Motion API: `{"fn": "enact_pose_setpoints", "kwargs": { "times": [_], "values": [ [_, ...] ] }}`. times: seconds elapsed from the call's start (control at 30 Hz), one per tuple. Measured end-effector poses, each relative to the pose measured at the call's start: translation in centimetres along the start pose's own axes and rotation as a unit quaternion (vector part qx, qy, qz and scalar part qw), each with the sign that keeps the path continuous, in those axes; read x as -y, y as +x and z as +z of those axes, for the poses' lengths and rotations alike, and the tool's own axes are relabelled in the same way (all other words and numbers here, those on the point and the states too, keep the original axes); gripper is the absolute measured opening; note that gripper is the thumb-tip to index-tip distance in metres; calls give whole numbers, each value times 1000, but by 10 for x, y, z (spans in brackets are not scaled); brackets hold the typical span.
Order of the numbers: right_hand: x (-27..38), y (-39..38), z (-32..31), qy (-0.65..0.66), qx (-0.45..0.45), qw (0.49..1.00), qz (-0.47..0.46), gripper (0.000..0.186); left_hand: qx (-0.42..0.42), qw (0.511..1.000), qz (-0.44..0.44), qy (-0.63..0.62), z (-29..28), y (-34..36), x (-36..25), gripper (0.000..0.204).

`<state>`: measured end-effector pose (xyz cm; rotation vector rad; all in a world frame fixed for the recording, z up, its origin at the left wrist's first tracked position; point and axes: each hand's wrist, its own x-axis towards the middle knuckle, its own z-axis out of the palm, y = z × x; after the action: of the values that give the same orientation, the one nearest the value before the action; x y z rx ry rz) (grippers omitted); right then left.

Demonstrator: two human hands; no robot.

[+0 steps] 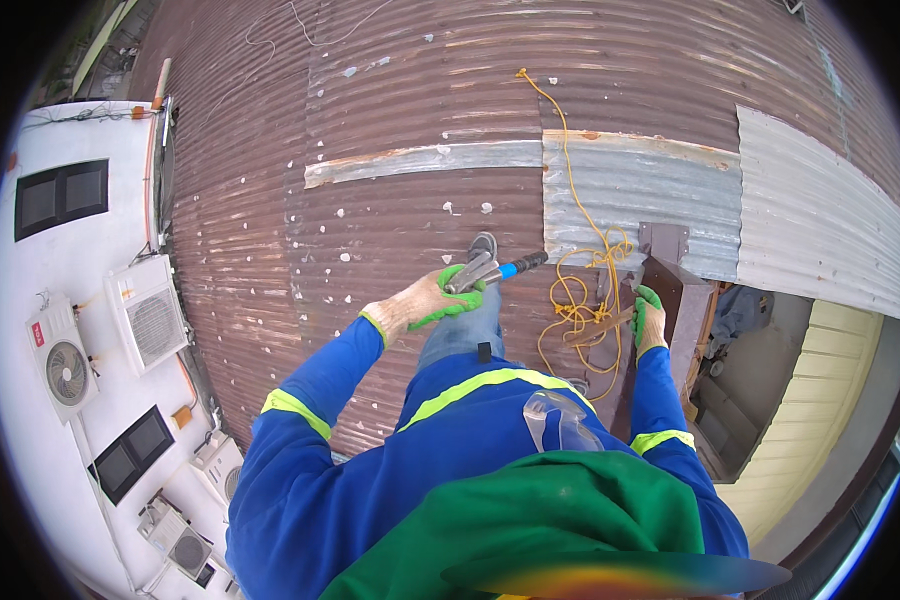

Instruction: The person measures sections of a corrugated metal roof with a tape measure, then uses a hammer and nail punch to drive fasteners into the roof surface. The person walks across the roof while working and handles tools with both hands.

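Left of the yellow rope (573,190), the left hand (438,298), in a cream and green glove, has its fingers wrapped around a tool (508,271) with a silver-grey head, a blue band and a black end. That black end points toward the rope's loose coils, just short of them. Right of the coils is the right hand (650,318), gloved alike, its fingers curled. A brown strip (602,330) reaches across the coils toward this hand; whether the fingers grip it, I cannot tell.

Just right of the rope's coils, near the right hand, stands a dark brown metal casing (673,290), with a roof opening (760,385) beyond it. Beneath the rope's upper length is a grey corrugated sheet (650,190), set among the brown corrugated roofing (410,230); a paler sheet (810,200) lies farther right of the rope. One shoe (483,244) shows left of the rope, close to the tool. Well left of the rope, a white wall (20,365) carries several air-conditioner units (150,312).
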<state>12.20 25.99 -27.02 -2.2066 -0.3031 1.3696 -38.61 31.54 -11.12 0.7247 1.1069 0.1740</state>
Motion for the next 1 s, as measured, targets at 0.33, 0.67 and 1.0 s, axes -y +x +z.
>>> {"fn": "enact_pose_setpoints", "kwargs": {
  "times": [0.33, 0.67, 1.0],
  "values": [
    [253, -88, -68, -219, 159, 962, -32, 53, -416, 881, -204, 97, -216, -95, 198, 38],
    [227, -56, -96, 7, 150, 985, 82, 33, -458, 846, -205, -177, -220, -158, 191, 24],
    [312, 80, 36, 236, 179, 936, 188, 27, -455, 851, -95, -245, -339, -27, 21, 22]
  ]
}}
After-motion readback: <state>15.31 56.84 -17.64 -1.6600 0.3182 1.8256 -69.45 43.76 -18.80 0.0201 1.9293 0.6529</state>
